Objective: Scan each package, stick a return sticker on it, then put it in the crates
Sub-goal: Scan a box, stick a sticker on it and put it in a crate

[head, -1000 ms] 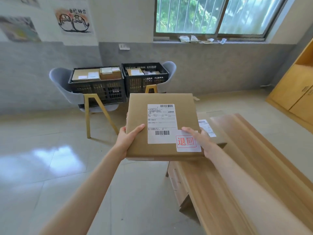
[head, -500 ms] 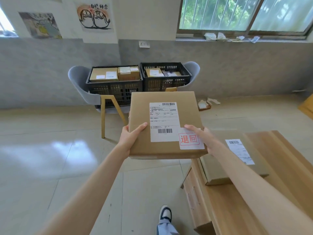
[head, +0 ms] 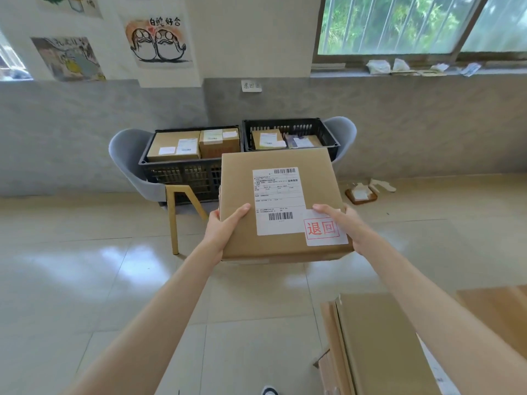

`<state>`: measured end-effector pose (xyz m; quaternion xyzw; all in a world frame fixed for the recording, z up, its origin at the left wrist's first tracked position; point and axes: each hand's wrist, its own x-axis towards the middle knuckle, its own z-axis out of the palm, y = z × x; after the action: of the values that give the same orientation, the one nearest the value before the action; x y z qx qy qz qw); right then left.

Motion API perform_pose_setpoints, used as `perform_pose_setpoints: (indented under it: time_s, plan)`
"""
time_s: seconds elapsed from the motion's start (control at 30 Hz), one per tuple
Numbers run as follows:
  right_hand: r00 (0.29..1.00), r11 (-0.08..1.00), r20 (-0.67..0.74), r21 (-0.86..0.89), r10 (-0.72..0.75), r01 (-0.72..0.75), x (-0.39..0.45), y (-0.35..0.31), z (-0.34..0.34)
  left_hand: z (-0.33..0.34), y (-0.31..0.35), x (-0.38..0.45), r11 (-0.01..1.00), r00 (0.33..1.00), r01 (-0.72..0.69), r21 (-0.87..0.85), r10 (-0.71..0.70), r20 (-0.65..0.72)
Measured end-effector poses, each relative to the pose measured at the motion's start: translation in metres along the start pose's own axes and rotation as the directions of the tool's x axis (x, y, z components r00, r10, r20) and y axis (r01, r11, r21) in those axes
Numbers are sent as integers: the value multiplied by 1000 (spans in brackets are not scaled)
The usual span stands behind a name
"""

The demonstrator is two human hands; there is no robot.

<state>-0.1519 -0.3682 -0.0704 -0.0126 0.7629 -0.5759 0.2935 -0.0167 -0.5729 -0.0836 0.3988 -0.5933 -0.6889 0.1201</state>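
Note:
I hold a flat brown cardboard package out in front of me with both hands. My left hand grips its near left edge, thumb on top. My right hand grips the near right edge. A white shipping label with barcodes covers its top, and a white return sticker with red characters sits at the label's lower right corner. Beyond the package stand two black crates: the left crate holds two boxes, the right crate holds a box and small parcels.
The crates rest on two grey chairs with yellow wooden legs against the grey wall. Another brown package lies on the wooden table at my lower right. Scraps of paper lie on the tiled floor near the wall.
I have turned left and stepped toward the crates with the package held in both hands. The table has slid to the lower right of view; the crates look larger and nearer.

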Motion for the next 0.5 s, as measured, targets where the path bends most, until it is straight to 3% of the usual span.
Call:
perform_pose_setpoints:
  time_s: [0.5]
  plan:
    - [994, 996, -63, 15, 90, -89, 155, -45, 7, 44, 45, 167, 998, 997, 60, 32, -61, 49]
